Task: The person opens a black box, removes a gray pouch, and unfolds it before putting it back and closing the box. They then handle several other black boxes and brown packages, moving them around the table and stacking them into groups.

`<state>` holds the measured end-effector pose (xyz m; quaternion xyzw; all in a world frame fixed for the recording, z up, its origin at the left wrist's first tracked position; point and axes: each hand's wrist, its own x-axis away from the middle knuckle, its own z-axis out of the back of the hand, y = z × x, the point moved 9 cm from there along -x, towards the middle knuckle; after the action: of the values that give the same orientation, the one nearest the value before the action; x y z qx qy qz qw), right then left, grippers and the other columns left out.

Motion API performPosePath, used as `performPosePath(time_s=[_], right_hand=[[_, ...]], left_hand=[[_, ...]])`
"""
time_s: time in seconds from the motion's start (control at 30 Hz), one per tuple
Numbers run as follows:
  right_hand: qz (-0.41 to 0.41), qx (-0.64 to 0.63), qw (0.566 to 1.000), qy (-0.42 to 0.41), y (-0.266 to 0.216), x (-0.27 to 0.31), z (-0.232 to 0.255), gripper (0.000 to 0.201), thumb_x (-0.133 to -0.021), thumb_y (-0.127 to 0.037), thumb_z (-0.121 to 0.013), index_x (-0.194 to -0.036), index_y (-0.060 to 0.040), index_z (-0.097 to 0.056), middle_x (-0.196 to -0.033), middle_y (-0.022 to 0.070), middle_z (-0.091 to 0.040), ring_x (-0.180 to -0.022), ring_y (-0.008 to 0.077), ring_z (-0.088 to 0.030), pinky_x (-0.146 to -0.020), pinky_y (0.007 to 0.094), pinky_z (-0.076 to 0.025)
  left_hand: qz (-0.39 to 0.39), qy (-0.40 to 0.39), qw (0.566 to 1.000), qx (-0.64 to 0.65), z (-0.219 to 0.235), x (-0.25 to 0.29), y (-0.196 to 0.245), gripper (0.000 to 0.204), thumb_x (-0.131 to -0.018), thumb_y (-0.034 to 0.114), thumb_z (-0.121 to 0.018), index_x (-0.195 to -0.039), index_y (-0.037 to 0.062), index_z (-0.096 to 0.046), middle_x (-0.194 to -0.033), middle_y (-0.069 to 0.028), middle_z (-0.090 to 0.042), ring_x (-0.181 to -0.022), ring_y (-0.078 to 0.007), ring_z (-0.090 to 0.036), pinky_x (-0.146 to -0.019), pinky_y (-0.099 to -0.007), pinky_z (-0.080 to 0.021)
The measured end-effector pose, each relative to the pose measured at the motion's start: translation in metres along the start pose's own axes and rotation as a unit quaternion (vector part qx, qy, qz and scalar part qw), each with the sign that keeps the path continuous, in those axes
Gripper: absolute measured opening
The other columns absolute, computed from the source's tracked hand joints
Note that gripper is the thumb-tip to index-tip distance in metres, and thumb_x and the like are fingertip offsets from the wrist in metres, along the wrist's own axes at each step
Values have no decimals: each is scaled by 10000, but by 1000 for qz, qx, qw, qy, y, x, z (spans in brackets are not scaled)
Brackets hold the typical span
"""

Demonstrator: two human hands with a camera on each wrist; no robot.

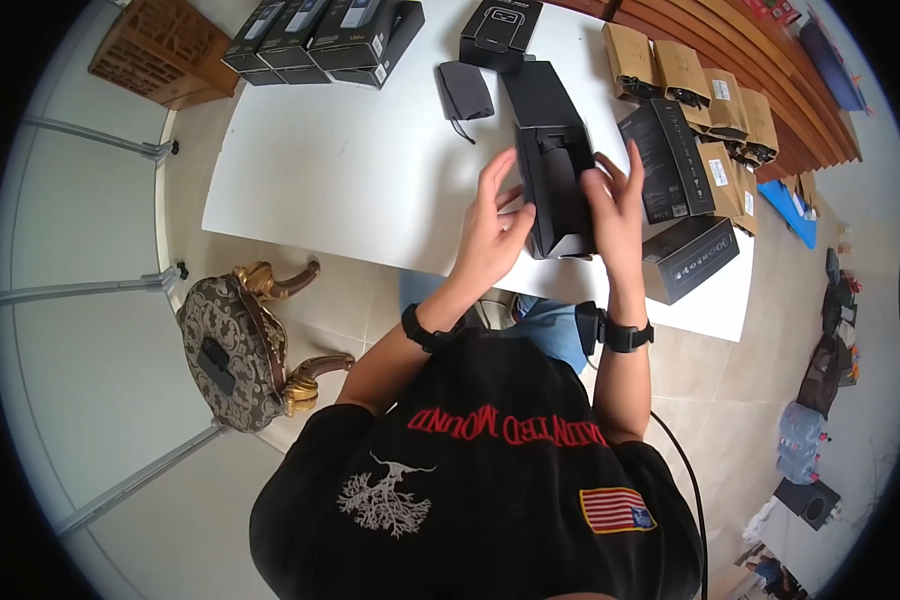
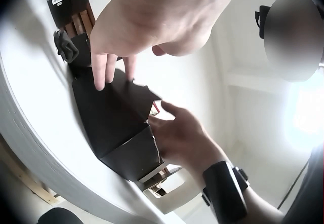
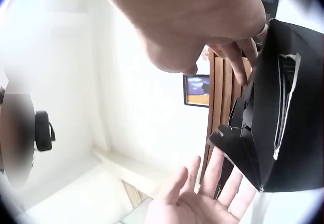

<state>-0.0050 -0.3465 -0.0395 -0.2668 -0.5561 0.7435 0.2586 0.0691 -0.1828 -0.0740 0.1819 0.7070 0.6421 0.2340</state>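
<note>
An opened black box (image 1: 560, 180) lies on the white table, its lid folded back toward the far side and its inside facing up. My left hand (image 1: 492, 225) is at the box's left side. In the left wrist view, the straight fingers (image 2: 99, 72) of that hand rest on the black outer wall. On the other side, my right hand (image 1: 618, 215) is at the right wall, its fingers extended near the rim. The right wrist view has a flap (image 3: 238, 150) sticking out from the box, with the left palm (image 3: 195, 206) below.
A dark grey pouch (image 1: 467, 90) with a cord lies beyond the left hand. Behind it stands another black box (image 1: 500, 35). Black boxes (image 1: 662, 160) and brown paper packets (image 1: 682, 72) crowd the right side. More boxes (image 1: 320, 40) line the far left edge. A patterned chair (image 1: 232, 350) stands left.
</note>
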Motion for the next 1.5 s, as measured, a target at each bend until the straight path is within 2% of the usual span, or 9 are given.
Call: performPosePath(time_s=[0.1,0.43,0.5,0.6,0.9,1.03,1.3,1.43,1.5], right_hand=[[-156,-155,975,-43,43,-1,7,489,-993,-191,-523,-1431,-35,-372,-1173,139,-641,-1068,199,-592,-908,301,-467],[-145,-157,975,-59,42,19,3,721,-797,29,-677,-1445,-44,-370,-1331,189,-472,-1210,281,-487,-936,349,-475],[-144,-208,967,-35,39,27,10,688,-826,-27,-674,-1440,-19,-365,-1336,173,-470,-1213,260,-482,-985,343,-439],[-170,-357,918,43,41,16,18,534,-935,-190,-586,-1386,40,-417,-1330,123,-498,-1220,194,-480,-1062,303,-335],[45,-251,966,-43,-2,20,-16,565,-1017,-540,-321,-1235,-82,-572,-1537,124,-289,-1422,297,-272,-1134,435,-249],[82,-125,976,-158,-21,65,-46,629,-854,-210,-681,-1420,-64,-447,-1568,159,-212,-1432,322,-269,-1066,422,-385],[118,4,987,-114,0,63,-30,655,-824,-73,-694,-1426,-49,-437,-1535,201,-323,-1397,294,-353,-1081,372,-375],[50,-217,973,-53,-4,59,-23,746,-865,-64,-635,-1513,-99,-266,-1496,154,-380,-1376,287,-374,-1120,382,-300],[-214,-451,866,-34,29,67,-31,742,-889,-123,-635,-1510,-99,-230,-1407,122,-460,-1285,249,-470,-1049,373,-393]], left_hand=[[91,-55,993,53,-3,-1,-13,659,-987,136,-527,-1532,124,-158,-1586,-136,-217,-1330,-327,-441,-1081,-424,-367],[21,-109,993,44,-33,-5,-29,835,-883,100,-670,-1530,16,-148,-1576,-221,-187,-1459,-296,-202,-1144,-374,-268],[-50,-97,993,-51,-30,-2,-3,830,-886,5,-648,-1549,81,-155,-1507,-137,-337,-1288,-230,-445,-1035,-322,-401],[115,-168,976,81,-35,9,2,807,-860,-12,-656,-1533,91,-224,-1506,-139,-346,-1177,-213,-540,-957,-329,-466],[84,-56,989,106,13,2,1,701,-880,-18,-597,-1504,71,-291,-1516,-119,-352,-1042,-193,-606,-864,-300,-506],[55,40,986,155,36,-2,3,548,-990,148,-494,-1496,56,-303,-1507,-91,-366,-1130,-183,-570,-948,-289,-460],[58,63,983,161,7,-1,-7,689,-1037,462,-338,-1522,6,-159,-1552,-142,-237,-1420,-236,-263,-1155,-352,-219],[57,8,972,226,-8,0,1,672,-960,157,-527,-1535,79,-187,-1565,-136,-207,-1434,-242,-238,-1147,-350,-240],[49,23,977,208,-3,-4,2,734,-890,21,-546,-1535,105,-205,-1558,-130,-228,-1419,-232,-264,-1126,-344,-276]])
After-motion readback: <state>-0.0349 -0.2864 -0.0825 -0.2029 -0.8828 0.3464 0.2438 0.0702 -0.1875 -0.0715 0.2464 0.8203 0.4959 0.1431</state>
